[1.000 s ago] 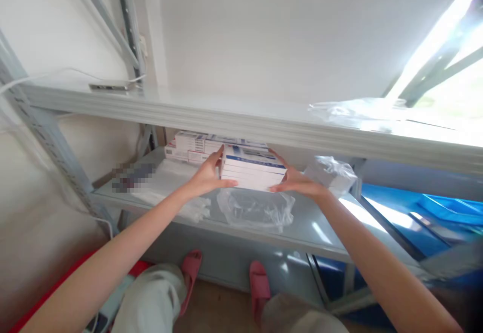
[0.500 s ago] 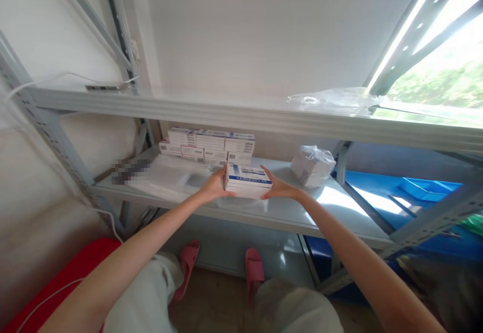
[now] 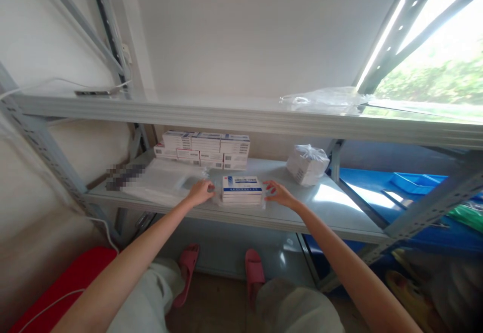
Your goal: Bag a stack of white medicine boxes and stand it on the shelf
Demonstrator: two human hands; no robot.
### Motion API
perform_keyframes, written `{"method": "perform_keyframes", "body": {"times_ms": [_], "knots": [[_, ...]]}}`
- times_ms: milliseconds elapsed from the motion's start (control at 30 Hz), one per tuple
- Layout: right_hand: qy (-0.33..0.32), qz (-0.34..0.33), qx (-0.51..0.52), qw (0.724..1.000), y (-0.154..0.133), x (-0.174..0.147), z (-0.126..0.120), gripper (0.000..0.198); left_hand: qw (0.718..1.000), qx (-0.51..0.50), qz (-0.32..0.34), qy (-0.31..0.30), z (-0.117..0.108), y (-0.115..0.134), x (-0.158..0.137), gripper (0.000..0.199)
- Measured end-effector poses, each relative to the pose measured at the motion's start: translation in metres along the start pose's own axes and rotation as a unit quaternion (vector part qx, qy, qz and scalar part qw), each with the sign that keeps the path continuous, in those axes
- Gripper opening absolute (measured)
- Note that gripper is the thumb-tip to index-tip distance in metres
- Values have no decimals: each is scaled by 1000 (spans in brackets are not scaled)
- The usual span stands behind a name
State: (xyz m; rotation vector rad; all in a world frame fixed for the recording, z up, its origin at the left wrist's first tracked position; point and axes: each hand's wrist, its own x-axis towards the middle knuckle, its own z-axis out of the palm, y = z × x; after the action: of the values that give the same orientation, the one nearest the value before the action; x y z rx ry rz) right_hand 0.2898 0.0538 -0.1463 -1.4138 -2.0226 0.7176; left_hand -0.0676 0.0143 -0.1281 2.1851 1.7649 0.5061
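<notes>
Setting a small stack of boxes (image 3: pixel 242 189) on clear plastic at frame centre, left hand (image 3: pixel 199 192) and right hand (image 3: pixel 278 194) flanking it with fingers loosely spread, apparently not gripping; next, probably wrapping.

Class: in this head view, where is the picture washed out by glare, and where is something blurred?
Head view: the window at upper right is overexposed, throwing a bright patch on the shelf; a pixelated block hides something at the shelf's left end.
</notes>
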Motion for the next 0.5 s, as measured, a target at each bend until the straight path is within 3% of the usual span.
{"method": "perform_keyframes", "body": {"times_ms": [100,167,267,333,433,500], "knots": [[-19,93,105,990,-5,1,6,22,997,-67,-28,-28,1,4,7,12],[-42,139,144,979,-12,3,15,12,984,-162,-59,-42,7,7,13,10],[-46,169,177,969,-19,4,27,12,936,-324,-113,-82,16,9,17,16],[-35,180,213,960,-21,2,28,16,914,-371,-128,-97,18,7,17,15],[-18,176,277,944,-23,-1,21,20,886,-430,-152,-85,14,1,15,11],[-2,166,315,934,-25,-2,16,23,853,-486,-177,-70,10,-3,14,11]]}}
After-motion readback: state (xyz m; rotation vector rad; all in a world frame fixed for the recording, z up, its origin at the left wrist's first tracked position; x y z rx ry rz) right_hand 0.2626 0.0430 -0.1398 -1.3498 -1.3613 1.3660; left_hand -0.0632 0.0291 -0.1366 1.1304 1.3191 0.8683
